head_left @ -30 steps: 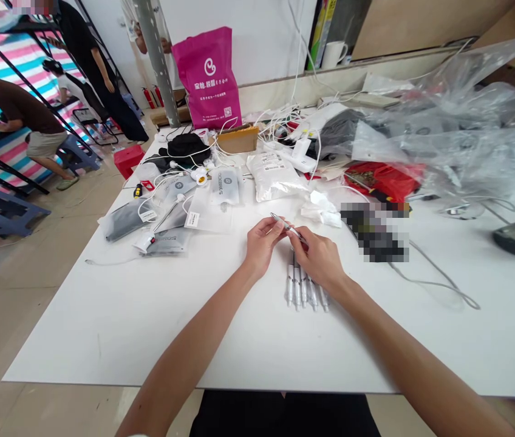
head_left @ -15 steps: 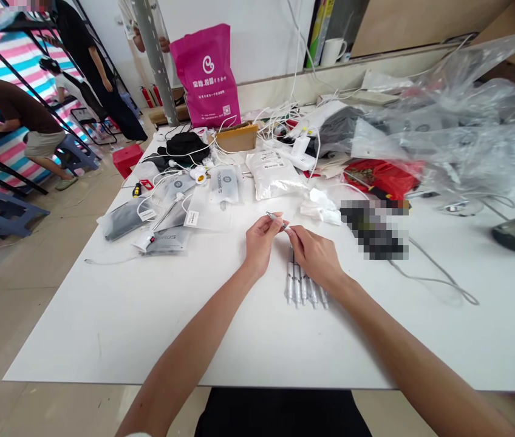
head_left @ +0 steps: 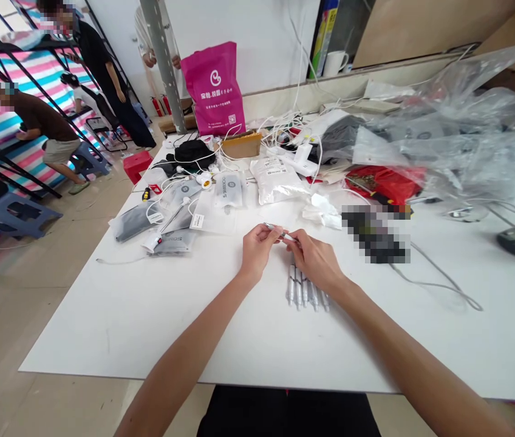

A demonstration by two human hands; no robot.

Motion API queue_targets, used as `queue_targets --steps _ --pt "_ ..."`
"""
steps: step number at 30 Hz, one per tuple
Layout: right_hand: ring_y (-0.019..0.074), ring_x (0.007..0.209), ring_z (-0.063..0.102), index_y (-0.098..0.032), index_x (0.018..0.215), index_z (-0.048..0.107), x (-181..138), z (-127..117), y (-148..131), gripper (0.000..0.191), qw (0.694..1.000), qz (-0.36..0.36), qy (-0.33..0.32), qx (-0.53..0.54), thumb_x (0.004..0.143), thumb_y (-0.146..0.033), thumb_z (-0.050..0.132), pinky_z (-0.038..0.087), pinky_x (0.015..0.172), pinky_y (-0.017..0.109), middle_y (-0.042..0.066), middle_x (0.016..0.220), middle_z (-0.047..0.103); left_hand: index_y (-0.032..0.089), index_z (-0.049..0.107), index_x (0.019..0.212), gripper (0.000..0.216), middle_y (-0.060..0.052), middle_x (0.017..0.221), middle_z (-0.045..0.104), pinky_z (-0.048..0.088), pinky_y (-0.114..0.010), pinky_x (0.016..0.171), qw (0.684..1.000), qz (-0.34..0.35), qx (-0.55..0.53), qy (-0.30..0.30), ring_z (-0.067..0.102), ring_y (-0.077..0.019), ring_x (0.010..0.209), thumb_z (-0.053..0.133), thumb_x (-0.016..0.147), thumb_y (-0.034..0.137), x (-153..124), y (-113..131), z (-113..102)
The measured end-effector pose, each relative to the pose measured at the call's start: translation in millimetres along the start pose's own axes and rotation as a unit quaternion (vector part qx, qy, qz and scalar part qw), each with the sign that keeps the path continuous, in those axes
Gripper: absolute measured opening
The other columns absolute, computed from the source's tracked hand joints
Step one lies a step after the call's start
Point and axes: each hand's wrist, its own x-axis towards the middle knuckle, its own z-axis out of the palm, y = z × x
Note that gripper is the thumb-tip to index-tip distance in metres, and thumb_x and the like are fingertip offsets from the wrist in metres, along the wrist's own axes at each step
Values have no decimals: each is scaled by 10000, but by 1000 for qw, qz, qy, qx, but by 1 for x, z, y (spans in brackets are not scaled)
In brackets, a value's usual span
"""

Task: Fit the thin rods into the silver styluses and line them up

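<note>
Silver pen-like tube [head_left: 280, 233] in a narrow grip between left hand [head_left: 256, 253] and right hand [head_left: 316, 261], just above the counter [head_left: 148, 321], where a slip could drop it and scatter the row of similar tubes [head_left: 305, 290]

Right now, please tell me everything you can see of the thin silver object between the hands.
The thin silver pen-like object is a straight, slim shaft with a shiny metal look. It tilts slightly, held above the white table between the left hand and the right hand, which hide part of it. A row of similar pieces lies just below.
</note>
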Motion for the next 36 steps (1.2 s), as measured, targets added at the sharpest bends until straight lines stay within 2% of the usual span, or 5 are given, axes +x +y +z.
queue_targets --steps 7,17,25,32,36 --pt "214 716 696 -227 1174 630 -1 -6 -4 310 999 -31 -10 24 1117 -440 413 383 636 300 40 879 770 200 763 1155 360 -133 1269 767 546 -422 1066 994 4 -68 -85 728 -256 1165 740 949 494 -6 1 -17" --pt "181 674 664 -210 1127 666 -6 1 -11 400 998 -59 25 -1 1147 -438 338 323 577 306 58 944 779 170 789 904 303 -102 963 804 600 -368 857 998 14 -25 49 753 -206 884 821 875 470 -9 -4 -14" --pt "180 739 697 -215 1128 663 -7 0 -15 355 997 -53 32 36 1136 -420 374 352 588 289 63 962 781 181 696 813 334 -60 874 779 570 -349 846 998 23 -11 55 711 -167 813 826 870 484 -8 -3 -14" --pt "186 632 629 -215 1015 673 -4 -2 -8 391 999 -31 1 31 1126 -428 365 371 617 308 47 812 745 218 741 1203 378 -110 1220 781 547 -449 1067 995 13 -71 -64 736 -254 1146 793 915 457 -10 3 -15" --pt "194 703 679 -225 1136 682 -4 -3 -8 354 998 -34 14 51 1117 -440 402 425 648 311 58 951 783 180 752 965 302 -91 989 811 590 -358 893 998 4 -46 44 765 -213 954 844 857 447 -4 -1 -20"
